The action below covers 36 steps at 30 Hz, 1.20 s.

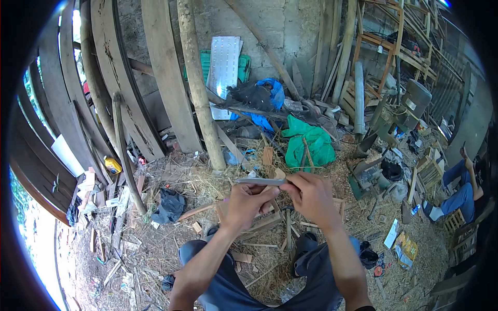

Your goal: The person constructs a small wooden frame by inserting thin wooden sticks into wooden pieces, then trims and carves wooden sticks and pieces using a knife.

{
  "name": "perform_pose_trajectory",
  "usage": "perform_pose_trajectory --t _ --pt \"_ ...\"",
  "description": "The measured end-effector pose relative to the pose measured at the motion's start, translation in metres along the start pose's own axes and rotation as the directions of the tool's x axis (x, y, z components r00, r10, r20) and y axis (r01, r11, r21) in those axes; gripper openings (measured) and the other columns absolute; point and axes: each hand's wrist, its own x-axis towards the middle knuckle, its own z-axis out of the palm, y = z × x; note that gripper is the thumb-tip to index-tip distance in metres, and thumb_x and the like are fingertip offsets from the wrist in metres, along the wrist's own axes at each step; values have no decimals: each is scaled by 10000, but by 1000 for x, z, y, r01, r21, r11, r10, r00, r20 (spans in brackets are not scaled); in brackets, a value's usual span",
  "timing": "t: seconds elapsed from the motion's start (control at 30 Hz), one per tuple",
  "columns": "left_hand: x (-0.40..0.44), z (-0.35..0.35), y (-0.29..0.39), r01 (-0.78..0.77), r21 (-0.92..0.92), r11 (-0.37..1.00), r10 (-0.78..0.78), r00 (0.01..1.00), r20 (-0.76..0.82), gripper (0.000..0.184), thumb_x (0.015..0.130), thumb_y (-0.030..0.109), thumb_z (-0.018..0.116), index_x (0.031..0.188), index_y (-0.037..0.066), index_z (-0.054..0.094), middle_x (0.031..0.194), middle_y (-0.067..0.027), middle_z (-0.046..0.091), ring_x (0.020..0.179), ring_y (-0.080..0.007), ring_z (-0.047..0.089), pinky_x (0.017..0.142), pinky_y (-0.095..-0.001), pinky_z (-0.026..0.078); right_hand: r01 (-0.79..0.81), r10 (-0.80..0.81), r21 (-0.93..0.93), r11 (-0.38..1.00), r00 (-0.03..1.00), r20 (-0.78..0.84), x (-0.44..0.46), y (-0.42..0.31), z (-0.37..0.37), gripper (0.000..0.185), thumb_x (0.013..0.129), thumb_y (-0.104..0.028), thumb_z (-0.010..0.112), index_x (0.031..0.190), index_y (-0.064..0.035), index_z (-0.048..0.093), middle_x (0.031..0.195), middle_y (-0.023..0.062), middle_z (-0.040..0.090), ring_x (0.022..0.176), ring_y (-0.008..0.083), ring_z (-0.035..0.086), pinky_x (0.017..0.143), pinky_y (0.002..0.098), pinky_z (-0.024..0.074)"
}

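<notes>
A thin, flat grey strip (261, 182) is held up level in front of me, above my knees. My left hand (245, 203) has its fingers closed round the strip from below. At the strip's right end, my right hand (309, 196) pinches with thumb and fingers. The two hands almost meet near the middle of the view. Whether the strip is metal or wood is hard to tell. Beneath the hands, wooden pieces (264, 224) lie on the straw-covered ground.
A green plastic bag (310, 146) lies ahead, a wooden post (199, 93) stands left of it. Machinery (371, 173) is at the right, with a seated person (460, 194) beyond. Planks (111, 67) lean at the left. A black bag (170, 206) lies on the ground.
</notes>
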Motion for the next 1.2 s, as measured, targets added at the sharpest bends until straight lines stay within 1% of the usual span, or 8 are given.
perform_pose_trajectory --t 0.27,0.37,0.47,0.53,0.57,0.67,0.77,1.2 --pt "4 -3 0 53 88 995 -53 999 6 192 834 28 697 998 -65 660 718 -44 639 486 -56 488 431 -210 362 -6 1 78 997 997 73 -3 31 -7 144 836 -176 673 897 -46 673 745 111 633 633 314 601 575 404 453" --pt "4 -18 10 8 -19 1000 -10 998 -65 229 826 26 701 1021 -78 639 783 -74 665 498 -70 507 430 -206 378 -120 123 -78 990 992 39 -11 65 -31 190 872 -233 635 929 -56 674 781 118 638 699 347 604 610 403 476" --pt "-1 -20 14 -36 26 999 40 988 -146 234 827 26 702 1027 -76 637 795 -80 672 506 -69 520 429 -201 379 -538 556 -146 830 816 154 -12 73 -44 258 933 -281 572 964 -38 652 774 116 626 653 306 586 601 385 461" --pt "-3 -17 11 -107 140 984 122 987 -101 239 828 33 706 1035 -65 638 796 -70 669 530 -58 518 439 -196 375 -506 490 370 779 860 144 -16 66 -27 306 985 -316 496 1001 -28 596 734 82 576 604 175 535 556 327 427" --pt "-3 -16 10 -104 138 985 118 988 -100 239 828 33 706 1035 -65 638 796 -70 669 530 -58 518 439 -196 375 -652 601 545 527 739 304 -16 52 -24 285 1008 -309 452 1014 -39 542 717 48 513 631 80 487 532 282 397" --pt "-2 -11 12 -123 233 965 133 991 -27 271 818 45 723 1063 -40 644 809 -52 667 569 -40 512 468 -192 384 -643 362 704 302 760 539 -11 25 -17 242 1011 -272 445 998 -43 524 683 14 481 604 59 488 518 248 378" --pt "-1 -8 9 -173 331 927 186 983 -6 315 804 62 743 1090 -27 645 830 -37 664 619 -28 507 521 -187 399 -533 395 576 619 846 359 -9 5 2 225 1006 -241 456 976 -28 523 643 18 501 567 78 497 513 273 384" --pt "1 -15 12 -179 230 957 184 983 -1 285 794 42 746 1060 -20 661 891 -36 673 723 -40 561 593 -189 424 -150 115 207 967 978 174 -10 4 2 62 927 -127 550 922 -67 538 591 162 546 552 369 569 489 447 399"
